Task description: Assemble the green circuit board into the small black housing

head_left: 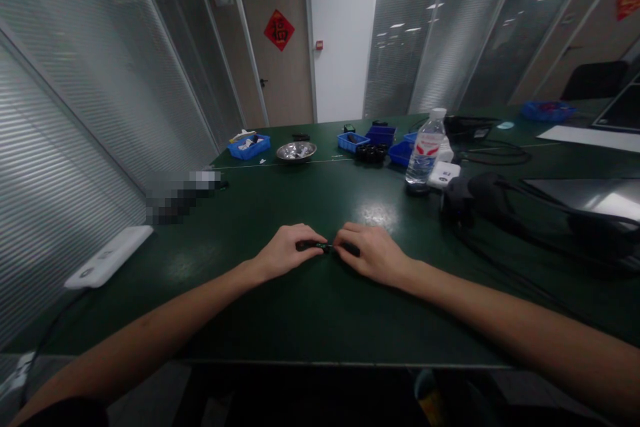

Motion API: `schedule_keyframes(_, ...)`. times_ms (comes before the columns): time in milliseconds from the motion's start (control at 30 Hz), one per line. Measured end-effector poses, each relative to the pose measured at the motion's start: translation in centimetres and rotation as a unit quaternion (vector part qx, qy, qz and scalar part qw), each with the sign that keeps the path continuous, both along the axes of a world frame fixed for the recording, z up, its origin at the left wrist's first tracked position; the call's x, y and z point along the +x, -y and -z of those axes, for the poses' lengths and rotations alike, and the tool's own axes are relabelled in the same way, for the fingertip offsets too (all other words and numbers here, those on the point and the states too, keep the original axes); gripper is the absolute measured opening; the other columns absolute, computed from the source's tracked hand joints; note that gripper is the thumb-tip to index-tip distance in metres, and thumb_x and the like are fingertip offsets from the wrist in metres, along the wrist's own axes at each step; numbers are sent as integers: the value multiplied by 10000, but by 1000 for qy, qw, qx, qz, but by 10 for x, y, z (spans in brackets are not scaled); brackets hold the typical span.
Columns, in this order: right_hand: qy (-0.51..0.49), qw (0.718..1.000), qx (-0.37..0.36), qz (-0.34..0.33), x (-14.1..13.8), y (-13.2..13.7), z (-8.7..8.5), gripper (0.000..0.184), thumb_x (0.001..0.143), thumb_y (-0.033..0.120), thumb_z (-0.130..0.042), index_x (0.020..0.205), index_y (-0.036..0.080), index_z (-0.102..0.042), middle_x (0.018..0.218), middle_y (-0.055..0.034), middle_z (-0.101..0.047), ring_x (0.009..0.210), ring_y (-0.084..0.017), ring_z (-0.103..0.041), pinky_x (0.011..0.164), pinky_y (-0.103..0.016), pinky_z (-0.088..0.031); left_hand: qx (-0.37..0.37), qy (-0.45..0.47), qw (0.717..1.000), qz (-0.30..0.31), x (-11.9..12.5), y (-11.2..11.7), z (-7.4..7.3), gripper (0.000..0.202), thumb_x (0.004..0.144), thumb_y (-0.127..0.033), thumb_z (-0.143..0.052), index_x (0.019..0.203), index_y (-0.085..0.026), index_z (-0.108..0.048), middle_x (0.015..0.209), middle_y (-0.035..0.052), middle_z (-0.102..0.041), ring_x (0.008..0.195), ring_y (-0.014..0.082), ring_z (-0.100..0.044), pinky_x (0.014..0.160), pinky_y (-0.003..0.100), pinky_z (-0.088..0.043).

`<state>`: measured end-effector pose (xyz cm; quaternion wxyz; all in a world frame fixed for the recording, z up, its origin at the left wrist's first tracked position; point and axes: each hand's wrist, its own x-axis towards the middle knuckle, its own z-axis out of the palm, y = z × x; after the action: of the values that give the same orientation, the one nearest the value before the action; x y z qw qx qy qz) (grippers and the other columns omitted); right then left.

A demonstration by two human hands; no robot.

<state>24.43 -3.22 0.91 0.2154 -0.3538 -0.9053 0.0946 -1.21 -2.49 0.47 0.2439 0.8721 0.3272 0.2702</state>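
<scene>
Holding a small black part (311,246) in my left hand (284,253), I pinch another small black piece (350,249) in my right hand (373,255), and the two bits meet in the little gap between my hands. Both hands are curled tight, each one clamped on its own piece, and they rest low on the green table (300,320) right in front of me. I think I am at the step of putting the two pieces together, or maybe pulling them apart; they are too small and dark for me to tell which. The next move needs a slow, straight push or twist with my fingertips, and I must keep both pieces lined up so they do not slip. Far past my left hand sits a blue tray (249,146) with some white things in it. Beside that is a shiny metal bowl (296,151) with small bits inside that I cannot make out. Far past my right hand are more blue bins (353,141), and what they hold is too dark to see. A water bottle (425,149) stands up straight near them, with its cap on. Black cables (505,207) lie off to the right of my right hand.
</scene>
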Motion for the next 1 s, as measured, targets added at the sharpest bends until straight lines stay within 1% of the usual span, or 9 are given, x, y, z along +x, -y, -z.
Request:
schedule_keyframes(133,-56,998,-21,-10,0,1,1,99,961,229,-588,1005,212,-675,942,-25,-669,794,-156,-616,699,-280,-438,-11,44,999,6,0,2,1,253,951,-256,-681,1193,-225,-746,1110,72,-732,981,194,-686,859,324,-552)
schedule_keyframes(267,-97,995,-32,-21,-1,2,0,94,970,229,-581,992,208,-670,906,-23,-664,781,-153,-609,689,-275,-439,0,89,996,9,-1,2,1,244,943,-280,-696,1168,-209,-761,1087,83,-742,973,202,-703,884,343,-565)
schedule_keyframes(333,-86,996,-26,-27,-1,3,0,102,971,226,-575,1003,206,-669,920,-30,-667,783,-155,-609,701,-281,-443,14,91,996,16,-1,3,1,233,942,-274,-696,1155,-208,-767,1079,84,-742,972,200,-704,884,340,-569)
schedule_keyframes(433,-63,997,-17,-32,-1,5,0,103,966,222,-573,1009,207,-665,937,-34,-669,783,-158,-611,715,-288,-448,41,63,996,41,-1,4,-2,223,960,-251,-670,1156,-220,-773,1074,86,-733,967,194,-699,867,333,-571)
schedule_keyframes(500,-76,996,-22,-36,-1,6,0,97,967,222,-571,1004,207,-659,927,-29,-664,784,-156,-611,716,-286,-450,52,60,996,49,-1,6,-3,234,969,-239,-655,1172,-225,-770,1074,88,-730,969,191,-695,859,329,-571)
schedule_keyframes(633,-148,987,-43,-39,-2,9,-1,98,981,237,-563,980,202,-654,888,-20,-654,774,-149,-601,702,-277,-450,50,105,993,29,0,9,-4,226,961,-239,-671,1160,-227,-778,1070,86,-737,958,189,-699,843,325,-573)
schedule_keyframes(733,-174,983,-50,-42,-3,11,-3,115,991,251,-553,970,204,-656,876,-18,-655,765,-147,-596,693,-272,-450,45,126,991,14,2,11,-4,211,946,-248,-694,1134,-231,-788,1058,86,-746,938,191,-706,826,327,-577)
schedule_keyframes(833,-156,986,-33,-39,-3,11,-5,125,996,256,-545,977,202,-655,869,-20,-641,759,-148,-589,679,-272,-439,50,129,990,18,3,11,-3,212,941,-250,-700,1133,-235,-788,1056,85,-747,938,193,-708,824,328,-578)
schedule_keyframes(1000,-53,998,12,-40,-2,9,-4,107,976,238,-563,1019,200,-653,963,-37,-659,773,-149,-601,685,-276,-428,48,87,994,42,2,8,-3,218,953,-242,-680,1144,-217,-782,1050,87,-739,954,192,-702,857,329,-574)
